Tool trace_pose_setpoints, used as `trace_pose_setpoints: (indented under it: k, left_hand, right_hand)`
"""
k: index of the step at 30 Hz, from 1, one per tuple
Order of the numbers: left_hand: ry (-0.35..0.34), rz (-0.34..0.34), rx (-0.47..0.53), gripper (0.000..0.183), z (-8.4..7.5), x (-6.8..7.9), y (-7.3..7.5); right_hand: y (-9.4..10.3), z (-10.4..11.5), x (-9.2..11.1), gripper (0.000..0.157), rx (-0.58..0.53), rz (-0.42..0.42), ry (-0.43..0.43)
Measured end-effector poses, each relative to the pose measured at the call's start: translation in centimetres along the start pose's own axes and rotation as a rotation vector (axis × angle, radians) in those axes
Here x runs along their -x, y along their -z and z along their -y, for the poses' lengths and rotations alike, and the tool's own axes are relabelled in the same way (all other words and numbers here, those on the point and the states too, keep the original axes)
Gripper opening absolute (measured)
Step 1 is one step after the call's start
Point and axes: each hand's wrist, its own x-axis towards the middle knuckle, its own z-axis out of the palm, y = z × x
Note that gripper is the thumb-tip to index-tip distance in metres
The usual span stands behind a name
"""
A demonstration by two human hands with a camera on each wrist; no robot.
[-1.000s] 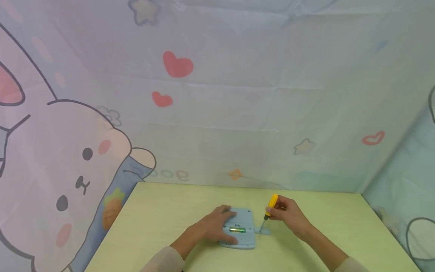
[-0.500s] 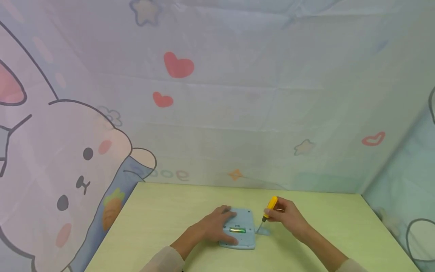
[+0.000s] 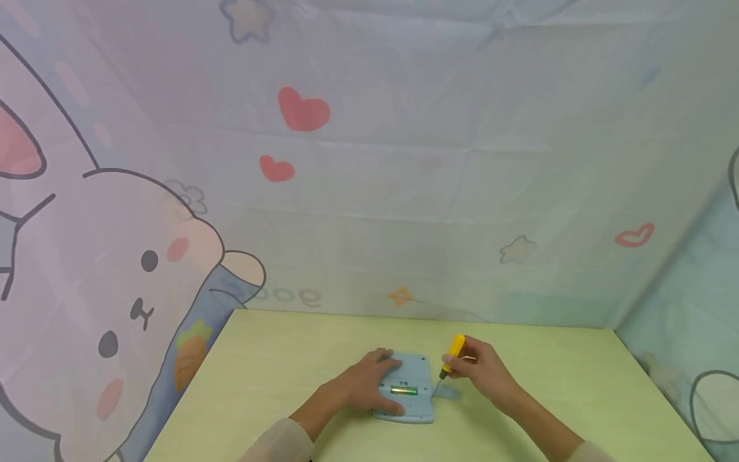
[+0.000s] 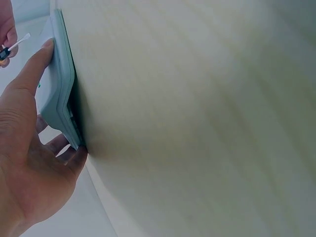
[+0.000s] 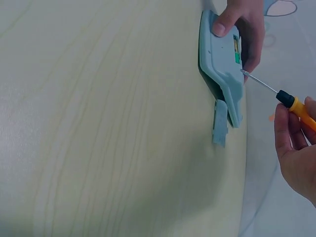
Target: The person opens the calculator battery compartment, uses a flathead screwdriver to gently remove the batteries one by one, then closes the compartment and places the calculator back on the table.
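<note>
A light blue calculator [image 3: 414, 371] lies face down, its battery compartment uncovered and a green-gold battery [image 3: 403, 390] inside. My left hand [image 3: 365, 384] grips it from the left, with the thumb on the back near the front edge and the fingers reaching to its far end. A yellow-handled screwdriver [image 3: 453, 353] is pinched in my right hand [image 3: 486, 373], shaft slanting down to the left. In the right wrist view, the tip overlaps the calculator beside a screw hole near the compartment. The small battery cover [image 5: 220, 123] rests on the table just right of the calculator.
The pale wood-grain table [image 3: 288, 359] runs back to a printed fabric backdrop [image 3: 404, 192] with hearts and stars. More printed fabric hangs at the left and right sides.
My right hand has shifted left with the screwdriver, bringing its tip from over the battery cover to the calculator's right edge. The left hand and calculator have stayed in place.
</note>
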Motion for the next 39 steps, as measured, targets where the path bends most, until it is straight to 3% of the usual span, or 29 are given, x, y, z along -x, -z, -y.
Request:
trace_pose_setpoints:
  k: [15,32,39]
  left_hand:
    - [0.011,0.008,0.022,0.097,-0.2,0.3,0.5]
    - [0.000,0.003,0.019,0.098,-0.2,0.1,0.2]
    - [-0.002,0.002,0.014,0.098,-0.2,0.1,0.1]
  right_hand:
    - [-1.8,0.2,-0.8,0.031,0.019,-0.069,0.032]
    - [-3.0,0.6,-1.0,0.025,0.144,-0.114,0.097]
    - [-3.7,0.6,-1.0,0.022,0.199,-0.133,0.169]
